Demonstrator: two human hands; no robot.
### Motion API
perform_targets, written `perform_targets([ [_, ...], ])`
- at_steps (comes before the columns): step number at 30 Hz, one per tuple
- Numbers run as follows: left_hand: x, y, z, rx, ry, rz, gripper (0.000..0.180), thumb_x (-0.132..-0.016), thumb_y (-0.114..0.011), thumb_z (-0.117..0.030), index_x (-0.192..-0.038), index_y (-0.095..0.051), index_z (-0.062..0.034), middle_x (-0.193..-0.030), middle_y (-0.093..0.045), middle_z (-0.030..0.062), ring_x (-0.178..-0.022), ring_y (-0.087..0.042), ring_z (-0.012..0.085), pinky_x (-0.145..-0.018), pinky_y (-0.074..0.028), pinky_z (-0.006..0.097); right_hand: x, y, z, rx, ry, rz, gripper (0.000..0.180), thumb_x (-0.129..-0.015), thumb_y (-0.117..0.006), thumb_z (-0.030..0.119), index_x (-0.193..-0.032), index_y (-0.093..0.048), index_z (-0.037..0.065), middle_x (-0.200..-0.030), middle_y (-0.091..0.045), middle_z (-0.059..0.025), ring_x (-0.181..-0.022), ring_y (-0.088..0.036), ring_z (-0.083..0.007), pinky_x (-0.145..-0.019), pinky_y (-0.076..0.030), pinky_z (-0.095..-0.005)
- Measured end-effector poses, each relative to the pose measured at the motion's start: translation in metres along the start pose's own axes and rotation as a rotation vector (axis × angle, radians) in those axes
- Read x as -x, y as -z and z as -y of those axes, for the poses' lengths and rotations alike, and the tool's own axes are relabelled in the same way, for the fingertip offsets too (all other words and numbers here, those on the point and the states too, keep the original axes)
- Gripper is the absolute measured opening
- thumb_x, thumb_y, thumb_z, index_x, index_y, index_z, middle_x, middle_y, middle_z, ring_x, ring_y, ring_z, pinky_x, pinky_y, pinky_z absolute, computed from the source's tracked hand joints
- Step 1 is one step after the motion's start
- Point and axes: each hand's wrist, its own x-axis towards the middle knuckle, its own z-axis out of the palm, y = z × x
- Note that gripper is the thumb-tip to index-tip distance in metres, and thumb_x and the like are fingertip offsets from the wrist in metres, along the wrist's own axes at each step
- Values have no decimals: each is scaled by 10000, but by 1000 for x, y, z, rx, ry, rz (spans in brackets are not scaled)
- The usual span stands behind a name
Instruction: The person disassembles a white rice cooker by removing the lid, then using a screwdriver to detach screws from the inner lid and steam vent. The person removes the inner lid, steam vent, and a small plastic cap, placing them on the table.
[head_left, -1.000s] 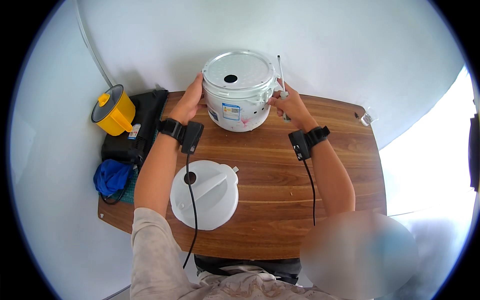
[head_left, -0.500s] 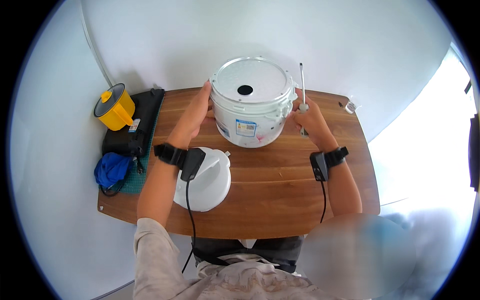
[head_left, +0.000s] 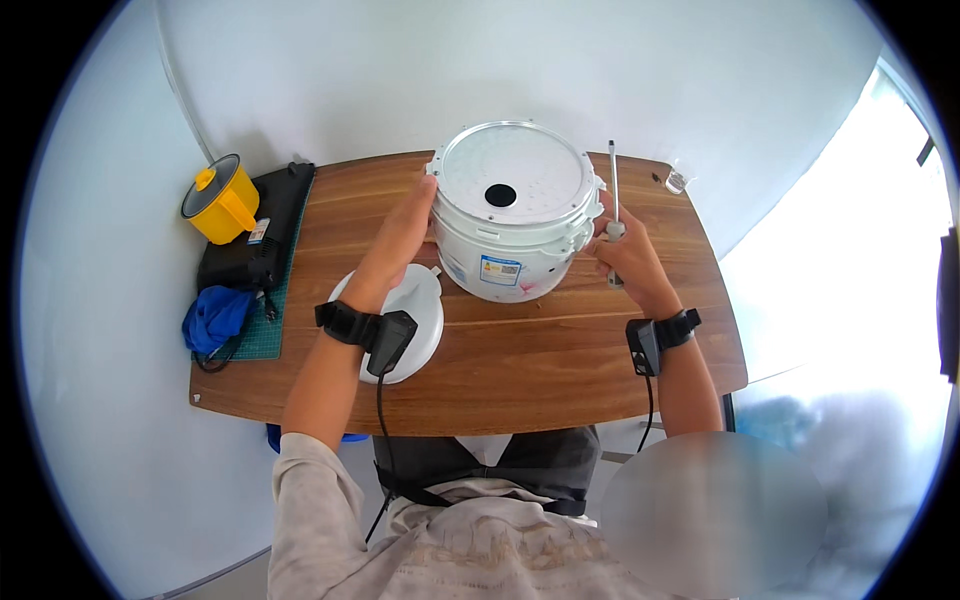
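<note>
A white rice cooker body (head_left: 510, 275) is between my hands over the back middle of the table. Its round metal top plate (head_left: 540, 165) has a black hole near the front and small screws around the rim. My left hand (head_left: 405, 228) presses its palm along the cooker's left side; the fingertips are hidden behind it. On the right, my right hand (head_left: 632, 258) grips a screwdriver (head_left: 614, 185) whose shaft points up, while some of its fingers touch the cooker's side. Below my left wrist lies a round white lid (head_left: 420, 325), partly covered by the forearm.
At the left, a yellow pot (head_left: 222, 205) with a lid rests on a black case (head_left: 240, 265). A blue cloth bundle (head_left: 215, 318) lies on the green mat (head_left: 262, 340). A small clear cup (head_left: 678, 180) stands at the back right corner of the wooden table (head_left: 560, 370).
The cooker has come slightly toward me and to the right relative to the table, both hands moving with it. The whole view has shifted a little. The screwdriver stays in my right hand.
</note>
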Motion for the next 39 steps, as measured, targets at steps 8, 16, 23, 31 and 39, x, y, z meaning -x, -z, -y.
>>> perform_targets([
  [8, -27, -3, 27, -96, -59, -75, 731, -1040, -347, -633, -1595, -306, -159, -1505, -463, 150, -1218, -594, 295, -981, -526, 467, -27, 7, -45, -22, 119, 28, 818, -859, -763, 4, -1563, -347, 34, -895, -633, -15, -695, -559, -70, -509, -445, -215],
  [16, -20, -5, 31, -154, -67, -147, 734, -1037, -348, -632, -1583, -329, -141, -1501, -462, 156, -1301, -538, 300, -992, -519, 480, -44, 2, -69, -40, 125, 39, 805, -859, -773, 17, -1557, -374, 61, -892, -633, -22, -662, -540, -70, -503, -435, -220],
  [23, -18, -9, 42, -95, -35, -108, 697, -1058, -328, -600, -1595, -311, -157, -1520, -451, 146, -1280, -562, 293, -1011, -501, 468, -39, 12, -68, -47, 132, 53, 818, -845, -781, 14, -1555, -381, 69, -869, -619, -9, -654, -532, -58, -509, -438, -208],
  [31, -31, -3, 55, -130, -98, -88, 691, -1062, -331, -591, -1595, -313, -152, -1517, -458, 142, -1277, -563, 289, -1018, -493, 453, -36, 17, -63, 27, 127, 46, 800, -851, -764, 15, -1556, -392, 83, -864, -611, -1, -630, -517, -59, -492, -445, -209],
  [39, -30, 20, 38, -473, -296, -332, 565, -1046, -468, -472, -1393, -554, -35, -1329, -622, 152, -1162, -616, 234, -926, -507, 347, -33, 35, -45, 244, 137, -81, 659, -868, -722, 113, -1482, -497, 34, -784, -580, -3, -512, -482, -80, -435, -417, -258],
])
